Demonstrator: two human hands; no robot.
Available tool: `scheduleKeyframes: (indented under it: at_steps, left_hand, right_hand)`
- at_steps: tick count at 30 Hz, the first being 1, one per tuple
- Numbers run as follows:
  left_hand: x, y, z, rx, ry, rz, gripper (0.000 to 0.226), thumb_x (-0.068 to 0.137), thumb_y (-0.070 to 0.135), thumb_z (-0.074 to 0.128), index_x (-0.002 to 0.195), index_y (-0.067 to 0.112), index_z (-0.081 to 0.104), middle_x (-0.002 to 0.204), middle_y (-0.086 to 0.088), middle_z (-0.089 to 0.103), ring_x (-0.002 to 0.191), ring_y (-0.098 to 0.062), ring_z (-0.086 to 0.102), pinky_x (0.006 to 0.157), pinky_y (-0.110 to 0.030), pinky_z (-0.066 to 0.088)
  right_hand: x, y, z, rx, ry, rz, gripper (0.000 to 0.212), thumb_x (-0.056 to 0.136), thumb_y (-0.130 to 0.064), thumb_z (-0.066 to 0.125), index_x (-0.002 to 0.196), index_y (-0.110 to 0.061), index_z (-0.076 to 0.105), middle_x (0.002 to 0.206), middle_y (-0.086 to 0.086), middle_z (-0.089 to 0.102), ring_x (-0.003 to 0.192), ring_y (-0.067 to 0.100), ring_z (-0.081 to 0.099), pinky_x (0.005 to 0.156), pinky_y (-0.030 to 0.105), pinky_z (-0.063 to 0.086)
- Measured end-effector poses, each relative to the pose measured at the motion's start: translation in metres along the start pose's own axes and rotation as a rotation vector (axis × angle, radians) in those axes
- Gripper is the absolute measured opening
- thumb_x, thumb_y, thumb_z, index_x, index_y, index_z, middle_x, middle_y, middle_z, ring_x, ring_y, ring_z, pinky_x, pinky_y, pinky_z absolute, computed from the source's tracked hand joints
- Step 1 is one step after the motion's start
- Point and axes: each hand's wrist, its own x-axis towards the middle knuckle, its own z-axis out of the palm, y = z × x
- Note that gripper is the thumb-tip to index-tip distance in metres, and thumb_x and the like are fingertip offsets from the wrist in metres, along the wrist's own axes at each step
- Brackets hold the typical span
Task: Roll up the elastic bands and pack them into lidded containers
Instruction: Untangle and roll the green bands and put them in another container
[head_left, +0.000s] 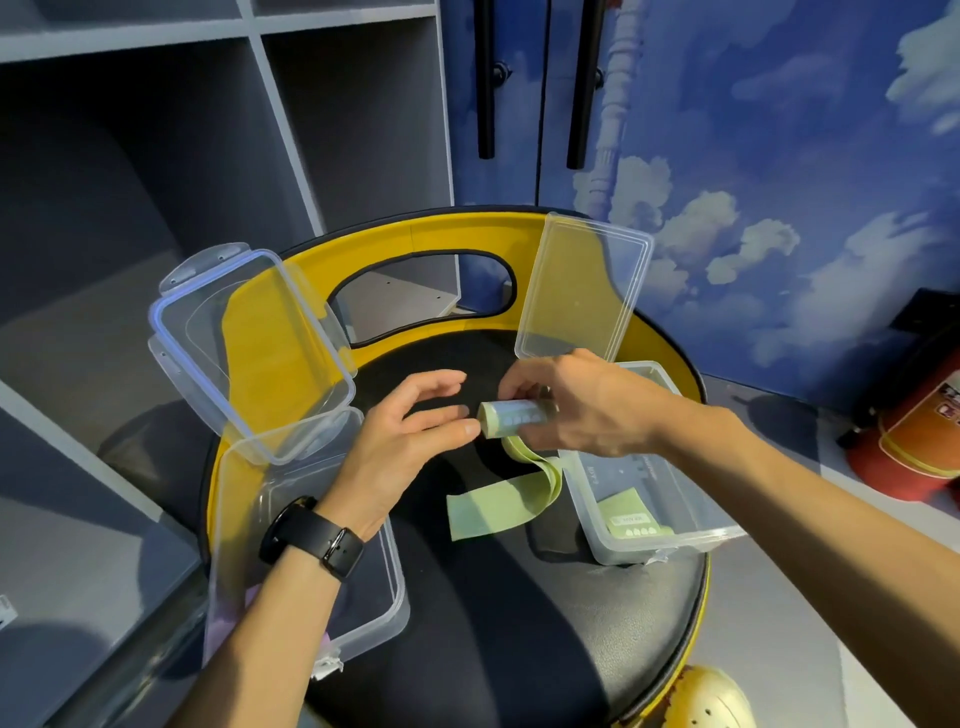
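At the centre of the frame my right hand (576, 400) pinches a half-rolled pale green elastic band (511, 415); its loose tail drapes down onto the black chair seat (519, 613) just below. My left hand (410, 426), fingers relaxed and holding nothing, touches the roll's end. The band looks light, thin, soft and springy, so it would likely unwind if let go; I judge the roll's ends the place to grip. An open clear container (670, 530) sits at right, another (311, 545) at left.
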Motion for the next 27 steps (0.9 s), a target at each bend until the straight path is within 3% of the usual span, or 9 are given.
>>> scheduleKeyframes:
  at_steps: [4, 9, 13, 17, 22, 27]
  left_hand:
    - [0.001, -0.003, 0.004, 0.031, 0.026, 0.003, 0.037, 0.082, 0.009, 0.071, 0.111, 0.031, 0.064, 0.119, 0.01, 0.064, 0.109, -0.005, 0.064, 0.092, -0.03, 0.05]
    - [0.003, -0.006, 0.009, 0.078, 0.03, 0.001, 0.035, 0.083, 0.009, 0.069, 0.111, 0.029, 0.064, 0.118, 0.011, 0.065, 0.109, -0.004, 0.064, 0.095, -0.03, 0.05]
    - [0.004, -0.008, 0.012, 0.096, 0.03, -0.009, 0.034, 0.083, 0.009, 0.07, 0.111, 0.028, 0.065, 0.116, 0.012, 0.067, 0.11, -0.005, 0.063, 0.095, -0.031, 0.049]
    - [0.006, -0.01, 0.015, 0.111, 0.018, -0.013, 0.034, 0.083, 0.009, 0.07, 0.111, 0.028, 0.065, 0.115, 0.013, 0.067, 0.109, -0.004, 0.063, 0.093, -0.027, 0.049]
    - [0.007, -0.012, 0.014, 0.135, 0.0, -0.021, 0.034, 0.083, 0.011, 0.07, 0.111, 0.029, 0.065, 0.114, 0.014, 0.068, 0.109, -0.001, 0.063, 0.086, -0.02, 0.048]
    - [0.008, -0.014, 0.011, 0.139, 0.0, -0.026, 0.034, 0.083, 0.01, 0.069, 0.113, 0.027, 0.065, 0.116, 0.013, 0.067, 0.11, -0.002, 0.062, 0.087, -0.021, 0.048]
  right_hand:
    - [-0.03, 0.033, -0.009, -0.027, 0.012, 0.072, 0.032, 0.085, -0.025, 0.071, 0.115, -0.022, 0.059, 0.108, -0.006, 0.064, 0.09, 0.013, 0.059, 0.079, 0.024, 0.048]
    - [-0.065, 0.069, -0.011, -0.098, 0.014, 0.138, 0.03, 0.085, -0.023, 0.072, 0.113, -0.019, 0.062, 0.108, -0.003, 0.064, 0.088, 0.014, 0.058, 0.074, 0.022, 0.049]
    - [-0.068, 0.083, 0.01, -0.113, -0.041, 0.167, 0.026, 0.085, -0.021, 0.07, 0.11, -0.018, 0.063, 0.104, 0.0, 0.066, 0.089, 0.019, 0.061, 0.076, 0.031, 0.054]
    - [-0.059, 0.096, 0.041, -0.112, -0.087, 0.179, 0.019, 0.086, -0.019, 0.067, 0.105, -0.018, 0.063, 0.097, -0.003, 0.063, 0.084, 0.018, 0.058, 0.067, 0.019, 0.044]
    - [-0.048, 0.107, 0.07, -0.11, -0.129, 0.246, 0.023, 0.083, -0.016, 0.064, 0.106, -0.02, 0.061, 0.1, 0.002, 0.067, 0.086, 0.023, 0.061, 0.076, 0.033, 0.054]
    - [-0.049, 0.113, 0.077, -0.073, -0.139, 0.253, 0.026, 0.085, -0.02, 0.068, 0.109, -0.02, 0.059, 0.104, 0.001, 0.067, 0.087, 0.02, 0.062, 0.075, 0.024, 0.051]
